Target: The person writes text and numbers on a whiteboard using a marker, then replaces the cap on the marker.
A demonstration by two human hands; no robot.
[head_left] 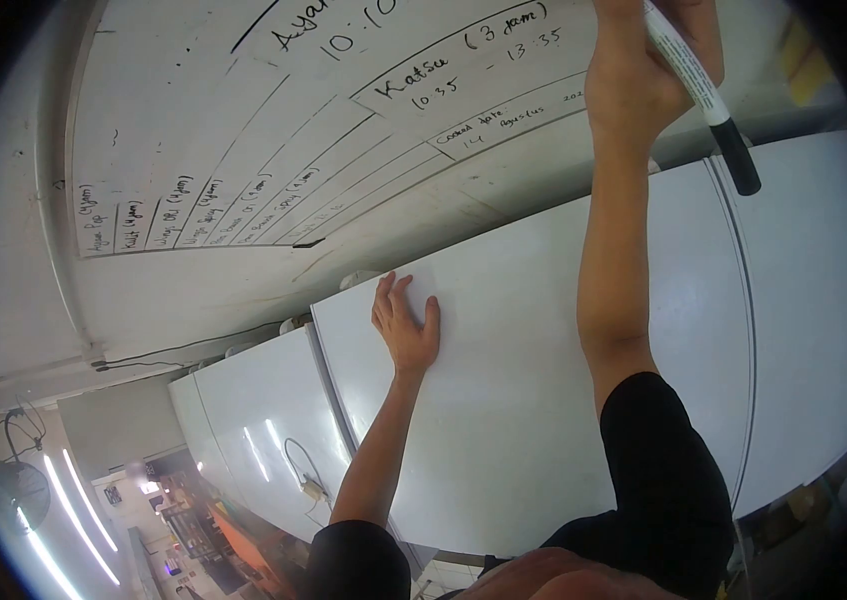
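My right hand [648,85] is raised at the upper right, closed round a whiteboard marker [688,70] with a white printed barrel and a black end. That black end points down toward me; the other end is hidden by my hand and the frame's top edge. A whiteboard [273,150] with handwritten names and times in black spreads over the upper left, beside that hand. Lower down, my left hand [408,325] lies on the white lid [503,400] of a chest-like appliance, near its back edge. Its fingers are spread, with nothing held.
More white appliance lids [263,420] continue to the left, with a white cable [308,480] and plug on one. Another lid [813,300] lies to the right. A wall fan [20,495] and light tubes show at the lower left. Something yellow [801,60] is blurred at the upper right.
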